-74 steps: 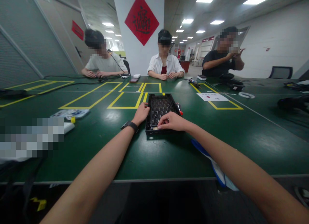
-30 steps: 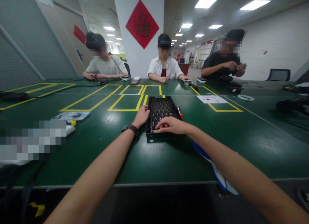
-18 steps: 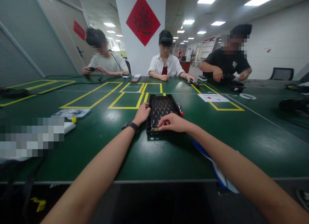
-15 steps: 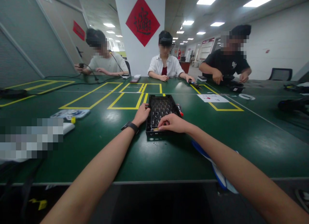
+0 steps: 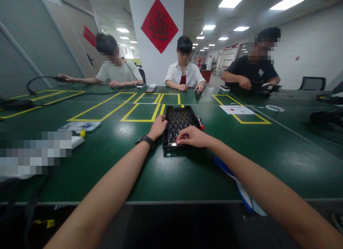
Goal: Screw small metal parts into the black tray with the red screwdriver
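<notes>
A black perforated tray (image 5: 179, 117) lies on the green table (image 5: 134, 159) in front of me. My left hand (image 5: 157, 127), with a dark watch on its wrist, grips the tray's left edge. My right hand (image 5: 191, 137) rests on the near right part of the tray, fingers curled and pinched over a small light part (image 5: 173, 144) at the front rim. What the fingertips hold is too small to name. A red-tipped tool (image 5: 199, 121) lies against the tray's right side.
Three people sit across the table, handling cables and small devices. Yellow tape rectangles (image 5: 139, 111) mark the tabletop. A white paper (image 5: 237, 109) lies at the right, small packets (image 5: 79, 127) at the left, and a blue and white item (image 5: 241, 192) under my right forearm.
My hands have stayed on the tray, the right fingers shifting slightly at the front rim. The person at the far left has stretched an arm out to the left with a cable.
</notes>
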The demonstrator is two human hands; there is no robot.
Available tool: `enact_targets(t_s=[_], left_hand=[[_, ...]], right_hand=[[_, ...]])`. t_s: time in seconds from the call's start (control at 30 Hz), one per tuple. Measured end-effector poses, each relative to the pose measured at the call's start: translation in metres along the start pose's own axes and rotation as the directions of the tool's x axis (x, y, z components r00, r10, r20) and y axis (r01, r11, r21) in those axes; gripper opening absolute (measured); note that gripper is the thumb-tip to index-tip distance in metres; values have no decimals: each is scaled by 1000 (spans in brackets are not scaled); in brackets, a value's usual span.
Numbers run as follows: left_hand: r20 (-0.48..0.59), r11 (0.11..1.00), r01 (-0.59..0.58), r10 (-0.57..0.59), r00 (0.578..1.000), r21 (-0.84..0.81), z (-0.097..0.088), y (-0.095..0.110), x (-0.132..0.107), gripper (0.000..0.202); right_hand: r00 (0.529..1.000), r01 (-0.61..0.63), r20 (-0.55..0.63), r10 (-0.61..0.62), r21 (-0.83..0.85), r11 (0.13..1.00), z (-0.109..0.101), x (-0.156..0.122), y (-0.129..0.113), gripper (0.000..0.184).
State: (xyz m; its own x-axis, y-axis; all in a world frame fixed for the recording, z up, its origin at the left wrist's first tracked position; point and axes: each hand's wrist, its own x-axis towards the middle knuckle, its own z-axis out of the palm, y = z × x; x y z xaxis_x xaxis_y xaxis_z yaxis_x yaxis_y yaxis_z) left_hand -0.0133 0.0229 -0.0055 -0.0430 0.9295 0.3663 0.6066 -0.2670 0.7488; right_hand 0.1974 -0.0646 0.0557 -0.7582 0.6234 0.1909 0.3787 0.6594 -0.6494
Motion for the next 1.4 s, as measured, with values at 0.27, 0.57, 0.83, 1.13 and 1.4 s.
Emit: enact_targets(t_s=[0.27,0.57,0.83,1.13,1.4], left_hand=[[-5,1000,0,0,1000,1,0,-1,1,38],[-3,1000,7,-7,1000,6,0,0,0,38],[2,1000,4,-4,1000,19,-1,1,0,38],[3,1000,-8,8,1000,12,0,2,0,38],[-1,1000,-14,14,1000,9,0,0,0,37]], right_hand=[[1000,1,2,-1,95,996,0,0,3,27],[1000,15,22,-16,44,999,0,0,3,26],[999,21,29,-20,-14,1000,-3,-1,0,28],[999,22,25,-22,9,1000,0,0,3,27],[1000,-9,28,7,61,998,-1,-1,0,30]])
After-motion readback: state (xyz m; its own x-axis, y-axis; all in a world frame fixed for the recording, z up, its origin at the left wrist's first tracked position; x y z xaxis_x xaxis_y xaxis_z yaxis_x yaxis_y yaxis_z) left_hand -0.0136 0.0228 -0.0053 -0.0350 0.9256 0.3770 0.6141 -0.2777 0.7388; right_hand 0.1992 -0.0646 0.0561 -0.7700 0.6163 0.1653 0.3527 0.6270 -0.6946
